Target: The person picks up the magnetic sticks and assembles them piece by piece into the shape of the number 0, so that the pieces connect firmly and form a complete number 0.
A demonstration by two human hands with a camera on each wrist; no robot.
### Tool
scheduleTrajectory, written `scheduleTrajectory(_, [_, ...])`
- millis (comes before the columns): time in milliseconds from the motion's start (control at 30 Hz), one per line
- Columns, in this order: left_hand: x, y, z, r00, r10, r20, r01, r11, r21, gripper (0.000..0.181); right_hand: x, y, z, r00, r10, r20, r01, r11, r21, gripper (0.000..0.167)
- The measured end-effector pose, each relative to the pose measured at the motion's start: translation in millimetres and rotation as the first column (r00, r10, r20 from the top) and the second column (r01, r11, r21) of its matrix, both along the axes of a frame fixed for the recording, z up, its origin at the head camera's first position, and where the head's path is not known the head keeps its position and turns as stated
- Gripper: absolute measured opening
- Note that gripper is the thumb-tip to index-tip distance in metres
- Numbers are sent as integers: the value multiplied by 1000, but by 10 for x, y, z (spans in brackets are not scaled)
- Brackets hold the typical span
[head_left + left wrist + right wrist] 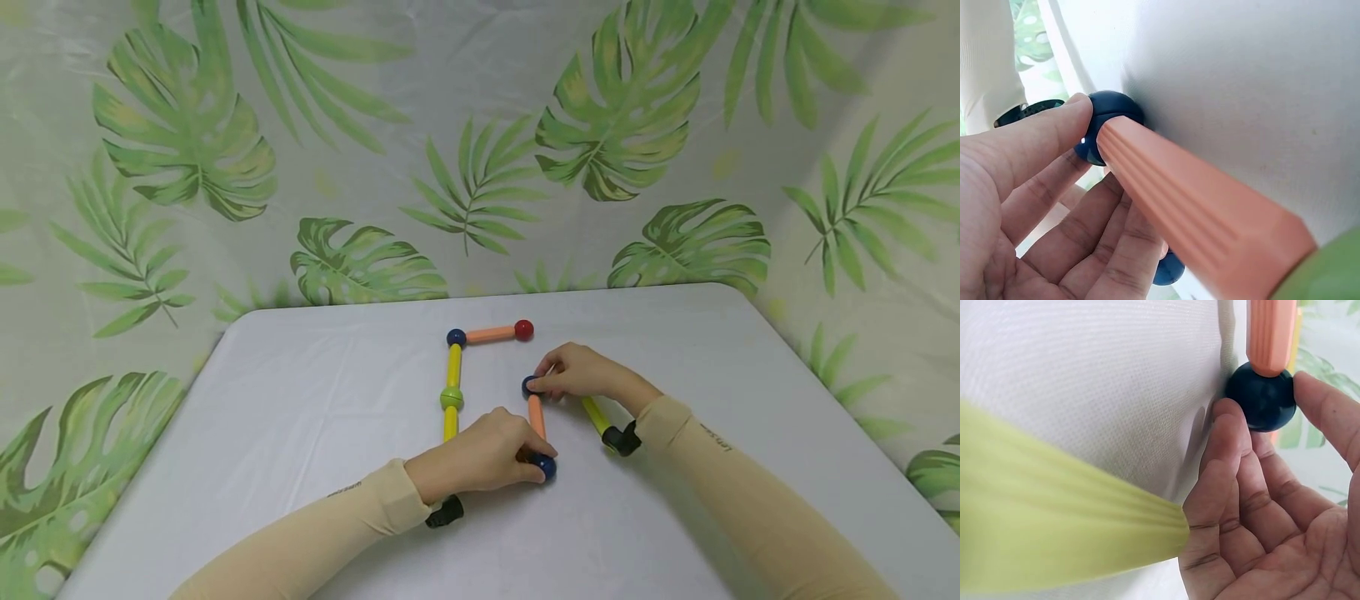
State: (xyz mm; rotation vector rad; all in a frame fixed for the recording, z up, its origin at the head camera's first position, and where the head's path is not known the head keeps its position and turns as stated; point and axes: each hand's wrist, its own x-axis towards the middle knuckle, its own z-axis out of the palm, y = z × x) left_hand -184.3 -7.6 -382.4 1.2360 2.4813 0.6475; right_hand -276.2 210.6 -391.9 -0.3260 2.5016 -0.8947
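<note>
My left hand [487, 450] pinches a dark blue ball [545, 467] between thumb and fingers. The left wrist view shows this ball [1116, 106] joined to an orange rod [1197, 206], whose near end meets a green ball [1329, 272]. Farther back, my right hand [577, 371] pinches another blue ball [531, 386]. Another orange rod [536, 415] runs between the two blue balls. In the right wrist view, the right fingers hold the blue ball [1263, 397] at the orange rod's end [1269, 337]. A yellow rod [1072, 506] reaches the side of the curled fingers there.
Behind the left hand, yellow rods [454, 365] and a green ball [452, 398] form a line to a blue ball [456, 337]. An orange rod [491, 334] links that to a red ball [524, 330]. A leaf-patterned cloth backs the white table [300, 375].
</note>
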Motion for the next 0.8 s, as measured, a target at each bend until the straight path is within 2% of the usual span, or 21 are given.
scheduleTrajectory(333, [-23,3,5,1000,1,8,-1,1000,-7,31,2,-21,32,1000,2,2,-3,1000,24,41])
scheduleTrajectory(600, [-74,-6,35,998,-27,58,27,1000,-12,33,11,-9,49,999,37,-6,-37,998,48,41])
scheduleTrajectory(800, [-145,-9,110,997,-49,63,51,998,-37,31,37,31,45,996,75,-36,-74,996,49,41])
